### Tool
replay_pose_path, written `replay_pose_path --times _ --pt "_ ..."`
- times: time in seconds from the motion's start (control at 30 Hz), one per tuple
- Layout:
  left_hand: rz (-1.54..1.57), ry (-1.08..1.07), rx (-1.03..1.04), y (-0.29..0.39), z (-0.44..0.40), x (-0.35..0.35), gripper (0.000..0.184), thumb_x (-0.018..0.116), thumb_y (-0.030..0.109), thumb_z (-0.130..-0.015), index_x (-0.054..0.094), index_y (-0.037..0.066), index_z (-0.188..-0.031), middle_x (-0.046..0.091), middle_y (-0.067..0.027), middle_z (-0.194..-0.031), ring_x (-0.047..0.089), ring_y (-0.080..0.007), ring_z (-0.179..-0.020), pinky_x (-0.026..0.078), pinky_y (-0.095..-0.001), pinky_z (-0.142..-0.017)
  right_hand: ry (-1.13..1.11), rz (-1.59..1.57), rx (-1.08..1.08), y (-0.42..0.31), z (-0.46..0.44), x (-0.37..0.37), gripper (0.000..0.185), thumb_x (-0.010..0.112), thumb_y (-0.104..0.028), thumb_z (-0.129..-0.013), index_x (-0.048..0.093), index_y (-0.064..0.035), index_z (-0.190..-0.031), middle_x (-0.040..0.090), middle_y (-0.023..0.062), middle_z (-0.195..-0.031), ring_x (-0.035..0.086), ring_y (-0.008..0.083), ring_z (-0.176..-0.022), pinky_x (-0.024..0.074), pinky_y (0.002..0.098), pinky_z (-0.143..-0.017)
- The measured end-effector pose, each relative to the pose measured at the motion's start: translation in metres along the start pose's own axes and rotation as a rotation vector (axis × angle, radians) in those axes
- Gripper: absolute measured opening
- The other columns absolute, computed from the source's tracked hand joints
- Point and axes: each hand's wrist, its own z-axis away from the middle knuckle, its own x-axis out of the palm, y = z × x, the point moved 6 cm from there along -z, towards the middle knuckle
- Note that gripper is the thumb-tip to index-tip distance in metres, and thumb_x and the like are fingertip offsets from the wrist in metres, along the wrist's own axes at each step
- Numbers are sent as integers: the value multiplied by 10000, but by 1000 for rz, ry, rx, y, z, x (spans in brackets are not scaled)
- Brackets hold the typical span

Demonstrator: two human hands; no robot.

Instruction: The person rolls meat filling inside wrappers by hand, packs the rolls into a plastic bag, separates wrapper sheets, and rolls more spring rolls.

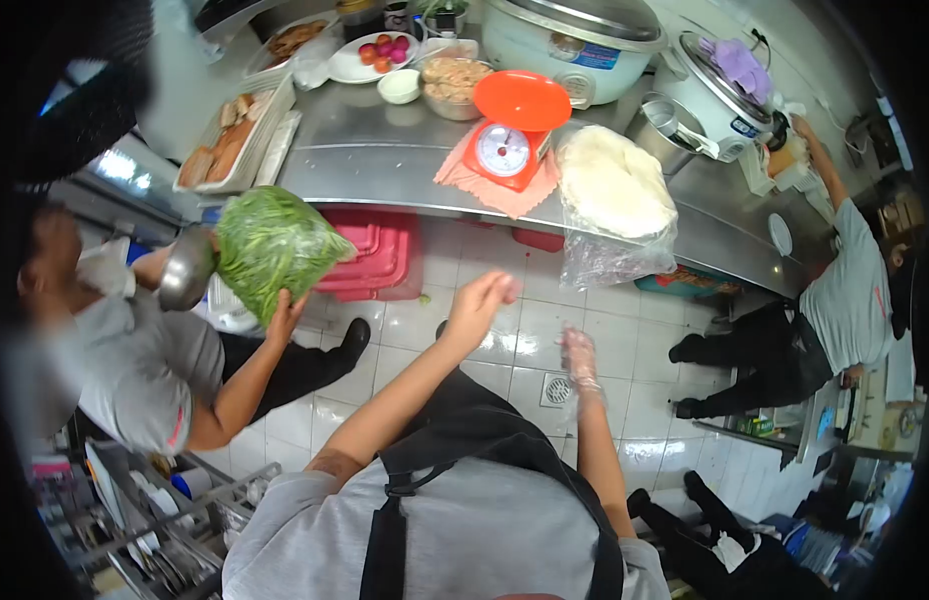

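Left hand (484, 303) looks curled, nothing in it; gloved right hand (580, 355), can't tell. Bag of white stuff (615, 180) hangs over the desk's (370, 125) near edge, beside the scale (504, 152), not on it.

A grey short-sleeved shirt (515, 520), black apron (470, 430) and clear glove (585, 376) on the right hand (579, 352) are worn.

Commercial kitchen | rice cookers (575, 50) standing along steel counter (375, 150) | orange dial scale (503, 152) sitting at counter's front edge | aproned person working | floor drain (557, 390) showing in white tiles (490, 378)
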Motion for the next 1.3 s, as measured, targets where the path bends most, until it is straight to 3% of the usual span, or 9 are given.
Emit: replay_pose_path --times 0.13,0.3,0.5,0.6,0.7,0.9,1.03,1.23,1.3 --pt "-487 -231 404 26 -86 59 498 745 208 -845 541 96 -1285 601 -127 -1021 644 -247 -944 522 -375 -820 -83 3 0 -30 -7 56 376 627 -431 -950 685 -98 -783 450 -50 -608 367 66 -523 293 253 -506" --pt "-932 -307 687 2 -145 116 603 788 273 -766 531 102 -1284 591 -168 -1065 624 -338 -979 515 -436 -801 -29 -11 -58 -64 -17 57 332 629 -422 -949 697 -97 -932 461 -57 -629 367 39 -495 285 216 -439" --pt "-598 -477 75 -16 -190 119 444 716 149 -771 549 104 -1179 613 -136 -1009 616 -334 -991 504 -449 -813 -108 93 -94 -85 -20 19 271 645 -347 -939 713 -99 -1026 499 -54 -676 391 35 -513 318 207 -460" --pt "-709 -262 556 0 -175 129 404 651 50 -780 548 102 -1167 639 -116 -914 646 -343 -867 520 -451 -746 -155 248 -91 -94 -35 -10 278 651 -346 -931 710 -84 -1001 531 -44 -708 413 45 -558 344 221 -506" --pt "-814 -244 703 -45 -187 143 349 671 81 -788 574 108 -1122 622 -95 -836 647 -333 -804 523 -441 -704 -95 505 -80 -101 -60 -47 299 661 -350 -920 690 -54 -952 584 -20 -765 478 72 -679 415 244 -634" --pt "-555 -135 401 10 -218 125 233 643 47 -778 613 122 -996 597 -89 -860 646 -282 -818 522 -427 -678 -157 530 -22 -165 -50 -66 302 667 -345 -910 663 -44 -879 568 -23 -766 475 85 -707 425 261 -670" --pt "-655 -232 482 4 -217 155 247 648 -5 -768 633 123 -979 582 -59 -829 604 -232 -750 502 -366 -674 -206 580 51 -144 -72 -75 271 674 -300 -907 656 -37 -843 586 -21 -774 507 99 -718 456 284 -693" --pt "-726 345 969 111 -226 142 247 662 -25 -690 647 128 -883 605 -53 -870 615 -230 -801 500 -348 -707 -61 207 -415 -218 -95 -65 371 627 -143 -901 629 -43 -1258 680 96 -1044 581 124 -976 475 314 -899" --pt "-541 -307 971 75 -222 184 176 654 33 -691 635 108 -849 607 -79 -905 608 -253 -870 491 -373 -778 -3 253 -650 -251 -112 -73 615 605 -122 -917 415 -87 -1501 580 144 -1354 557 154 -1160 428 306 -1005"
